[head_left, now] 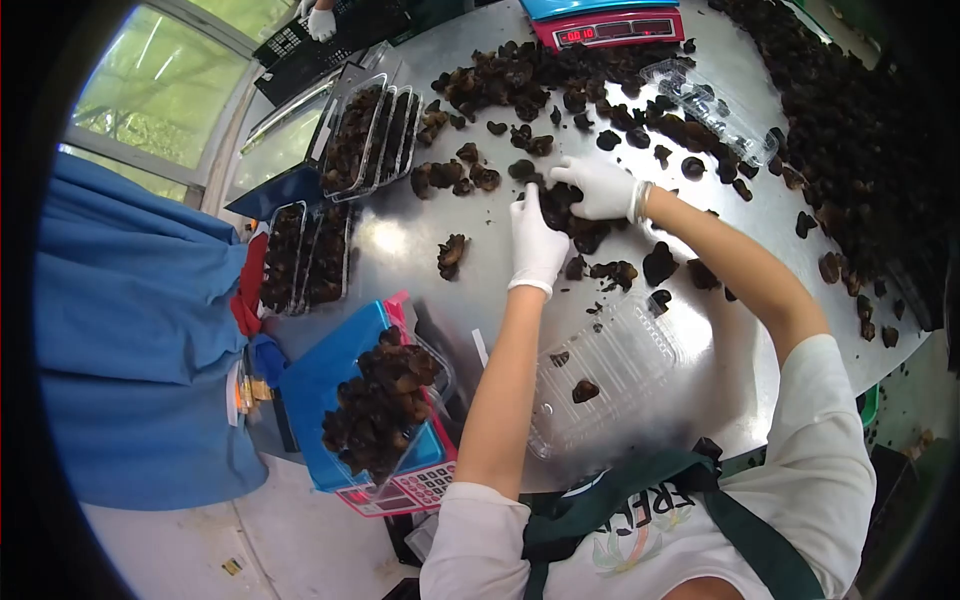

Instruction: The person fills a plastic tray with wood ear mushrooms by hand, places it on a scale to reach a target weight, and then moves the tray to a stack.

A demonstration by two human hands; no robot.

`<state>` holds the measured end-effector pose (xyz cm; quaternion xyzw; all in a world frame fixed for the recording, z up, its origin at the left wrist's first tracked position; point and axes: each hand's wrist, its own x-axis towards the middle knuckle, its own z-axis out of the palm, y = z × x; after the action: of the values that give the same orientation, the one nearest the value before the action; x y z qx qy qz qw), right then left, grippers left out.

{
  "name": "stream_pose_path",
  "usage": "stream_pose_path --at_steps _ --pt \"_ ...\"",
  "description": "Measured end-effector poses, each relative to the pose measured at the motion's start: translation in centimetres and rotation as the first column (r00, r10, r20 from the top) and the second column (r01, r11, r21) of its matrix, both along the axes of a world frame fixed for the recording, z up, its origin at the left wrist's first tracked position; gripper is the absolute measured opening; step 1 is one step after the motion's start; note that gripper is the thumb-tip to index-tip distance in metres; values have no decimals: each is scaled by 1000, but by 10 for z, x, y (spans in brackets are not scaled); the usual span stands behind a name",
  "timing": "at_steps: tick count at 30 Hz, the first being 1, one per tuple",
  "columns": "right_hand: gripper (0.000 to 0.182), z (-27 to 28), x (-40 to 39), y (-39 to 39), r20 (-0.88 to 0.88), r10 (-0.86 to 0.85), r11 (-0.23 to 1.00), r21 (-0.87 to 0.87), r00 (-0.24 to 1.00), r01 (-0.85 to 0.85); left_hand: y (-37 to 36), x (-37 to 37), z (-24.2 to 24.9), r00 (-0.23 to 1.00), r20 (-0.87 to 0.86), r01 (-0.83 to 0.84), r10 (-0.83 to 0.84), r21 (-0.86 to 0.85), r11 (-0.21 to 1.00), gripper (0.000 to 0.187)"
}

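Dark, ruffled wood ear mushrooms (560,205) lie in a small heap between my two white-gloved hands. My left hand (538,243) grips the near left side of this heap, thumb and fingers closed on some pieces. From the right, my right hand (600,188) curls its fingers over the heap's far side; its fingertips are partly hidden among the pieces. Closer to my body, a clear plastic tray (620,370) lies on the metal table with a few loose mushroom pieces on it.
A blue and pink scale (330,410) at left bears a mushroom-filled tray. Filled clear trays (355,140) stand at the far left. Another scale (610,30) reads -0.010. A large mushroom pile (850,150) covers the right side. Another person's gloved hand (322,24) shows at top.
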<state>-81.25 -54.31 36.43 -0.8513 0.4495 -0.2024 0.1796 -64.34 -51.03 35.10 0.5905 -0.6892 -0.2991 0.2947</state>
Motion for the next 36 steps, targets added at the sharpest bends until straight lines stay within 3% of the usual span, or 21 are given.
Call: stream_pose_path --at_steps 2,3,6,8,10,14,16,17,20,21,22,23,24,25,26,28,29,30,32,33,36 --pt "37 -2 6 25 106 -145 987 85 984 137 -1 -2 -3 997 -46 58 -60 -46 997 61" --pt "31 -13 6 31 226 -131 990 -17 965 138 8 -6 4 989 -146 4 -14 -64 998 49" --pt "28 12 11 70 452 -235 971 63 861 232 34 -3 36 955 -277 91 -102 -52 994 55" --pt "24 37 20 106 610 -193 981 103 768 165 64 14 63 951 -260 149 -166 -83 985 56" --pt "25 53 28 141 541 -143 990 79 829 120 99 33 82 942 -223 222 -250 -142 965 56" --pt "35 33 40 193 404 44 993 83 914 -85 180 63 75 972 -111 197 -208 -102 975 56" --pt "41 19 46 207 208 174 985 -27 963 -172 205 78 65 983 -110 154 -148 45 987 57" --pt "48 21 43 215 81 214 976 14 974 -215 214 85 61 984 -119 149 -135 124 981 57" --pt "52 40 29 220 167 200 978 19 966 -206 230 99 55 948 221 253 -227 -95 963 60" --pt "52 48 18 216 254 174 983 7 951 -182 235 101 59 959 162 245 -234 -52 968 59" --pt "45 43 8 215 407 43 998 -54 912 -23 239 104 59 962 160 233 -220 -65 970 58" --pt "39 45 -6 211 427 -96 989 -63 899 136 243 106 60 966 157 218 -204 -81 973 57" --pt "37 58 -17 208 397 -357 932 86 846 353 247 108 61 970 154 203 -187 -95 975 56" --pt "48 35 -38 205 162 -531 822 -140 832 552 251 107 65 990 82 119 -114 -55 991 53" --pt "59 11 -59 201 -41 -728 650 -361 685 669 253 113 60 988 129 99 -81 -142 985 53" --pt "70 -3 -69 206 -73 -700 709 -188 710 679 260 114 52 988 135 -52 77 -182 982 54" --pt "70 -11 -64 214 -157 -671 741 -141 724 656 260 110 47 963 212 -102 167 -286 953 59" --pt "71 -5 -49 219 -237 -635 768 -92 735 634 261 108 38 976 92 -179 195 -163 970 61" --pt "69 2 -39 215 -180 -560 828 -94 809 553 265 108 18 948 -130 -278 292 113 954 65" --pt "65 1 -38 210 -162 -545 838 -132 823 529 265 107 16 971 -45 -233 233 -3 972 68" --pt "52 -3 -40 194 -81 -463 874 -204 882 440 266 105 28 981 -43 -190 191 26 982 69"
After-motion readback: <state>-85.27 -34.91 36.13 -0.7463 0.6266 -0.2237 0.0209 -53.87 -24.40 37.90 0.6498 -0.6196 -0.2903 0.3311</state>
